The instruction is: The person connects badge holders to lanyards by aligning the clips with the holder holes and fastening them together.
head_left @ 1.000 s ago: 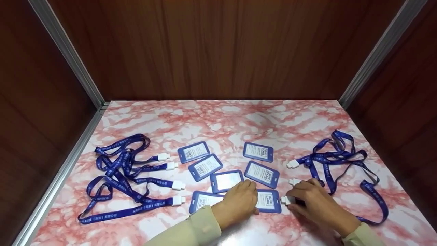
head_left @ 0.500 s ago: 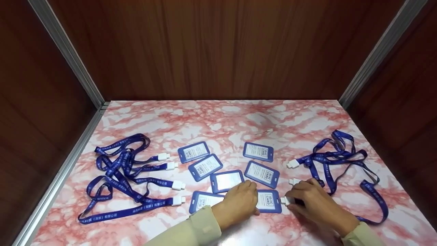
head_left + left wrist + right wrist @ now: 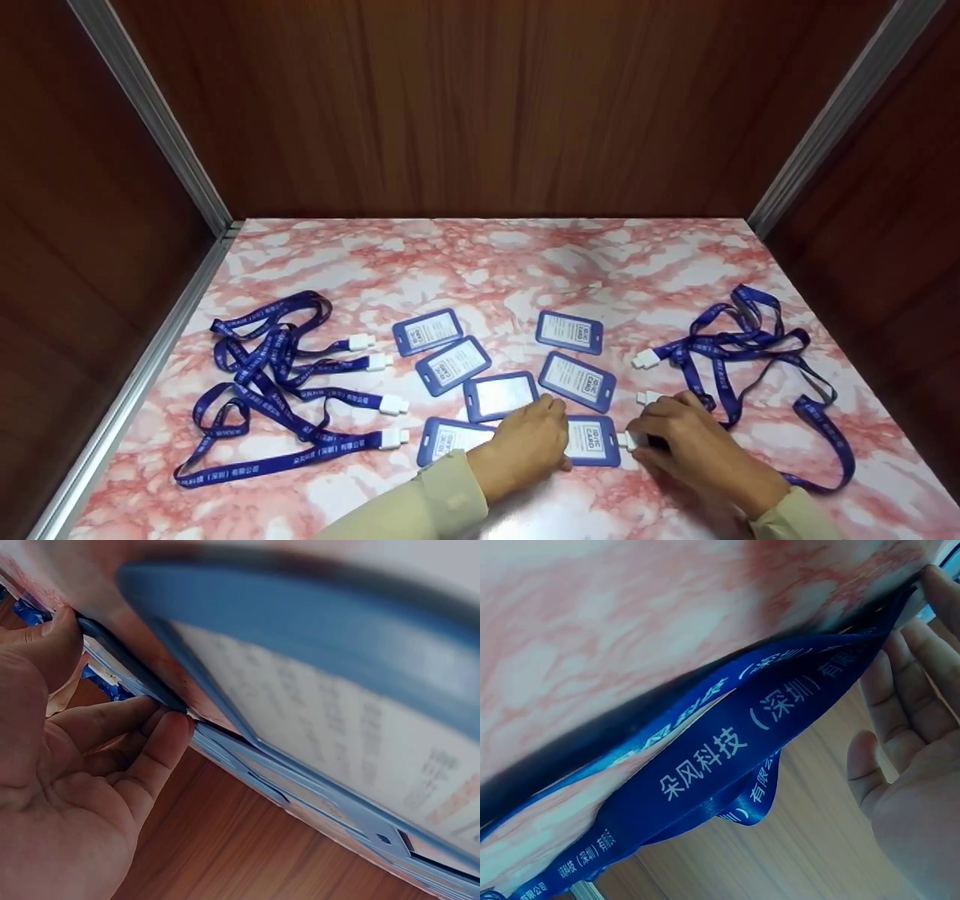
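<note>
My left hand (image 3: 527, 442) pinches the left part of a blue badge holder (image 3: 596, 441) at the table's front. The left wrist view shows thumb and fingers on the edge of that badge holder (image 3: 124, 660). My right hand (image 3: 694, 446) pinches the white clip (image 3: 628, 441) of a blue lanyard, close to the holder's right end. Whether the clip touches the holder's slot cannot be told. The lanyard strap (image 3: 735, 739), printed with white characters, trails away from the fingers in the right wrist view. My left hand hides part of the held holder and of a neighbouring badge holder (image 3: 450, 441).
Several more badge holders (image 3: 570, 332) lie flat behind the hands. At left, several blue lanyards (image 3: 277, 375) lie tangled, their white clips (image 3: 394, 439) pointing right. More lanyards (image 3: 720, 345) are heaped at right. Wooden panels (image 3: 480, 112) enclose the marbled table (image 3: 480, 255).
Both hands keep their places and their grips. Only the head view has shifted very slightly.
</note>
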`<action>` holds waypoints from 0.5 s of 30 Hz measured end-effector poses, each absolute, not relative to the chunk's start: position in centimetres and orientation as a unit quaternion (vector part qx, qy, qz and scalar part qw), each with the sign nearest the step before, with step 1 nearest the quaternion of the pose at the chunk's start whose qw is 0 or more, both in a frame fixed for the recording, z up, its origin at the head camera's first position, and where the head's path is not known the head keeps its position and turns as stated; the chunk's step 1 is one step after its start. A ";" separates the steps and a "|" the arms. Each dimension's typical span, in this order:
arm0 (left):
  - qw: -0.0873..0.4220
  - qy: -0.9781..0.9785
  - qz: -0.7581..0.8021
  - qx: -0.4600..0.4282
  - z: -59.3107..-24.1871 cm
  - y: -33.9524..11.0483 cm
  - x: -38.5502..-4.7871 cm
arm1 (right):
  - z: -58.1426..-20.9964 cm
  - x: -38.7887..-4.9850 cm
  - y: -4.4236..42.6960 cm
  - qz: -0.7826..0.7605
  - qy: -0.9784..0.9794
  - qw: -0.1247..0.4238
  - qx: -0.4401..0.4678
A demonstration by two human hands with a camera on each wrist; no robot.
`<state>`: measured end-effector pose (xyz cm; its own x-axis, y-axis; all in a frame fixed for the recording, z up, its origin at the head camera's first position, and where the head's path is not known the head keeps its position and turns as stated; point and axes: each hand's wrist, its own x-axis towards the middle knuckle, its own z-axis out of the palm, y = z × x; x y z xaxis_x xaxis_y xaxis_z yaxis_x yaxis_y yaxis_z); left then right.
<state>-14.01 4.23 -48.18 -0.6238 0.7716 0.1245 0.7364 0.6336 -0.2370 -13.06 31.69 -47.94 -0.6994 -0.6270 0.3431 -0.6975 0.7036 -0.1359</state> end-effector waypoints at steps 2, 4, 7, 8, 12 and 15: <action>0.102 -0.896 0.090 -0.422 -48.1 4.2 -14.0 | -47.9 -13.1 31.7 0.130 -0.913 0.136 0.361; 0.098 -0.894 0.097 -0.427 -48.1 4.3 -14.1 | -48.0 -13.0 31.7 0.132 -0.914 0.134 0.359; 0.094 -0.894 0.092 -0.429 -48.2 4.3 -14.1 | -48.0 -13.0 31.7 0.132 -0.919 0.125 0.350; 0.093 -0.895 0.087 -0.428 -48.2 4.3 -14.1 | -48.0 -13.0 31.7 0.132 -0.921 0.123 0.347; 0.095 -0.897 0.077 -0.425 -48.3 4.3 -14.1 | -48.0 -12.9 31.7 0.131 -0.924 0.117 0.340; 0.094 -0.898 0.068 -0.424 -48.3 4.3 -14.1 | -48.0 -13.0 31.7 0.131 -0.923 0.119 0.342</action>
